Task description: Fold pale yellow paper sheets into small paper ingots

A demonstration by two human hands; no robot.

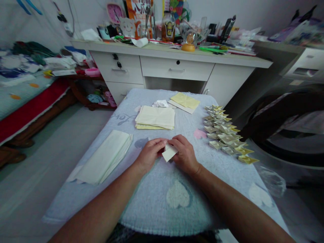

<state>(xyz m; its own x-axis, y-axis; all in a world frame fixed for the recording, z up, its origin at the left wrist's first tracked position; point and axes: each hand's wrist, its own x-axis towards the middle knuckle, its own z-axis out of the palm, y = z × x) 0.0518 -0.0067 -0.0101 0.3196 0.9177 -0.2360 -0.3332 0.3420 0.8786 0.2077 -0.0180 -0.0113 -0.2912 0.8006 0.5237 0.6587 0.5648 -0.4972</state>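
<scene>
Both my hands meet over the middle of the cloth-covered table (157, 189). Between them is a small folded piece of cream paper (169, 152). My left hand (152, 153) pinches its upper left side with thumb and finger. My right hand (186, 153) grips the right side, fingers curled over the top edge. A stack of cream paper sheets (155, 116) lies just beyond my hands. To the right stand rows of folded paper boats (227, 135), pointed at their ends, some yellowish and some grey. A long folded bundle of pale paper (103, 157) rests at the left.
Yellow sheets (186, 100) and a crumpled white tissue (160, 103) lie at the table's far side. Behind stands a white desk (177, 64) crowded with a jar (168, 27) and other items. A clear plastic bag (272, 182) hangs by the right edge, near a washing machine (301, 101).
</scene>
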